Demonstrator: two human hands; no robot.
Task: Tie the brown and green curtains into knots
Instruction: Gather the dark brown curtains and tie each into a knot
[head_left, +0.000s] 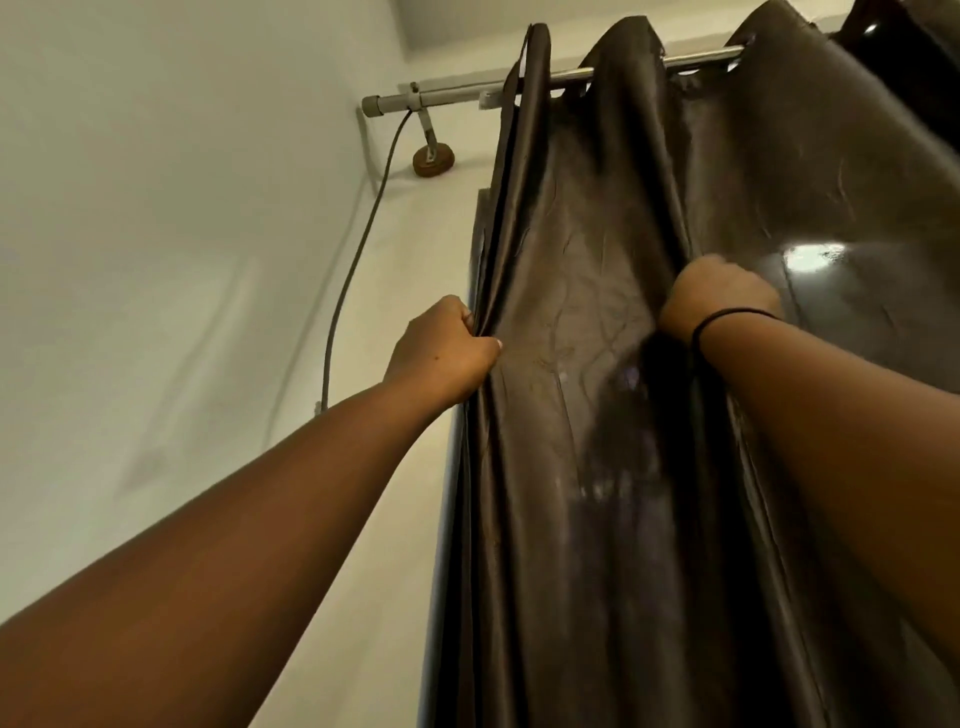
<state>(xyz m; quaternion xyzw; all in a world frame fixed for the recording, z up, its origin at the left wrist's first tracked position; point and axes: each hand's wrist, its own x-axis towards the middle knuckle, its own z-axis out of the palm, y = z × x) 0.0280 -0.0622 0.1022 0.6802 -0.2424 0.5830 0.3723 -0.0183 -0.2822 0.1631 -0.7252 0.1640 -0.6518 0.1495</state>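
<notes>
A shiny dark brown curtain (597, 270) hangs in folds from a metal rod (447, 96) and fills the right half of the view. My left hand (447, 351) pinches the curtain's left edge at about mid height. My right hand (719, 296), with a black band on the wrist, is closed on a fold further right at a similar height. Both arms reach upward. No green curtain is in view.
A pale wall (182, 260) fills the left side. A grey cable (353, 260) drops from the rod's left end down the wall. A round brown bracket base (434, 161) holds the rod to the wall.
</notes>
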